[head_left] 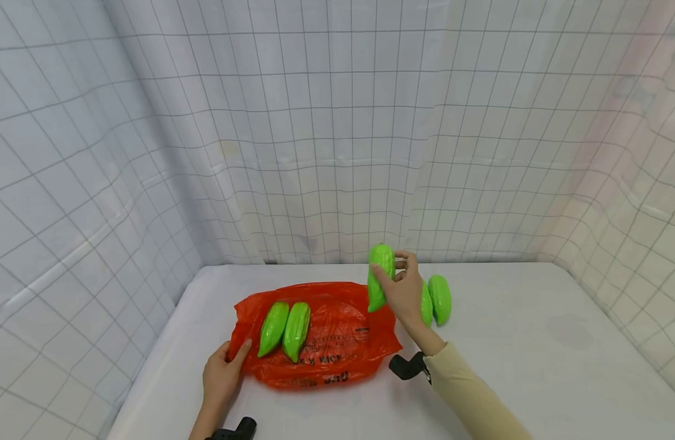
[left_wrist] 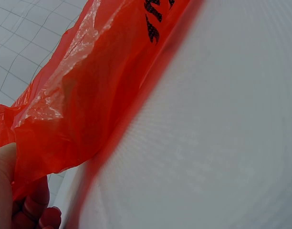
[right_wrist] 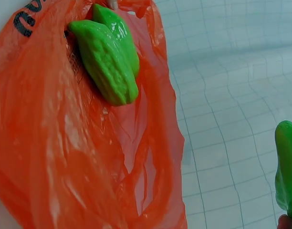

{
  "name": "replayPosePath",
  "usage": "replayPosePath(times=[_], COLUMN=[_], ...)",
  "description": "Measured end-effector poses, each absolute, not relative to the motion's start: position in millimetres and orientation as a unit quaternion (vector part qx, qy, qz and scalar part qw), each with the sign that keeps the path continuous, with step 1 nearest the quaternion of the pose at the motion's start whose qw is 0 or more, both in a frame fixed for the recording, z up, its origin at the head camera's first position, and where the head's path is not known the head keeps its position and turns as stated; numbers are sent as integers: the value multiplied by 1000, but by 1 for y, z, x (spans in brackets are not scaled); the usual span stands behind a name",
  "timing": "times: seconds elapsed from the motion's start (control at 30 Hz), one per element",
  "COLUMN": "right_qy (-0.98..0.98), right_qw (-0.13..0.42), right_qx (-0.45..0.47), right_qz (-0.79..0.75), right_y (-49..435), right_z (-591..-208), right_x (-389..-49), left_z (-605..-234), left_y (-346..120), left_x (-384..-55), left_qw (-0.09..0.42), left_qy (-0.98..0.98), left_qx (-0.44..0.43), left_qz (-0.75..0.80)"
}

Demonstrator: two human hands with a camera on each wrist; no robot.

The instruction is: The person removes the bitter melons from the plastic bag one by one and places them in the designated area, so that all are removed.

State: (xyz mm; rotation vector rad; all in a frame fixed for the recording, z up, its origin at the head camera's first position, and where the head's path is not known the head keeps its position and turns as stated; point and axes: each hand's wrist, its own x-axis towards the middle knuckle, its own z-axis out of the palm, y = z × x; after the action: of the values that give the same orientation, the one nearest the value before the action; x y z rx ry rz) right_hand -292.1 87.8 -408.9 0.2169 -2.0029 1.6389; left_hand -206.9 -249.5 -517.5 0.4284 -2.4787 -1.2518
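A red plastic bag [head_left: 337, 318] with dark printing lies flat on the white table. Two bumpy green bitter melons [head_left: 296, 331] rest side by side on its left half; the right wrist view shows the same pair [right_wrist: 108, 62] close up. My left hand [head_left: 222, 377] pinches the bag's left edge between thumb and fingers, with a fold of red plastic [left_wrist: 65, 133] between them in the left wrist view. Over the bag's right end, my right hand [head_left: 404, 290] holds another bitter melon [head_left: 379, 260] upright, thumb on its near side.
Two more green melons [head_left: 440, 299] lie just right of the bag, one partly behind my right hand. White sheets with a grid pattern [head_left: 337, 153] hang behind the table [head_left: 535, 354] and along both sides.
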Motion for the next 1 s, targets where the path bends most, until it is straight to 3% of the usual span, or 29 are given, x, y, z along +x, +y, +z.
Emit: replayPosePath(times=[0.47,1.0], right_qy=[-764,-784], right_qw=[273,326], right_qx=[28,-33], right_qz=[584,527], right_y=[121,168], right_z=[-415,-424], right_x=[-302,-310], left_z=[-518,-518], left_y=[-249,-249], left_x=[-207,-207], left_qw=[173,176], left_qy=[-869,-867], left_qx=[152,153], left_qz=[-437,-441])
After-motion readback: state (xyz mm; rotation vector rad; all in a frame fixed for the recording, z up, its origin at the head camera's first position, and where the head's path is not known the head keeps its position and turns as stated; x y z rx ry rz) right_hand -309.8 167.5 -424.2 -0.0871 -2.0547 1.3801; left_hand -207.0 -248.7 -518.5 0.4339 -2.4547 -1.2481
